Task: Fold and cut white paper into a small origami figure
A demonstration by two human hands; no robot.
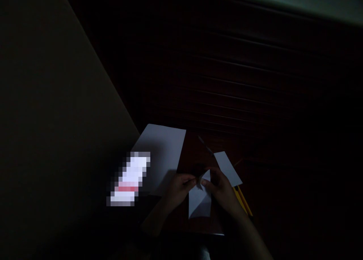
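A small white sheet of paper (pixel 199 205) is held between both hands over a dark reddish table, its upper end bent or folded up. My left hand (pixel 181 186) pinches the paper's upper left side between thumb and fingers. On the other side, my right hand (pixel 219 186) grips the upper right, its thumb lying on the front of the paper. Some fingertips are hidden behind the sheet, and the dim light blurs the fold.
A large white sheet (pixel 161 146) lies on the left, partly under a bright, pixelated screen-like patch (pixel 129 180). To the right are a smaller white paper piece (pixel 227 169), a thin pen-like object (pixel 205 145) and yellow stick-shaped items (pixel 243 201). A pale wall (pixel 56 120) borders the left.
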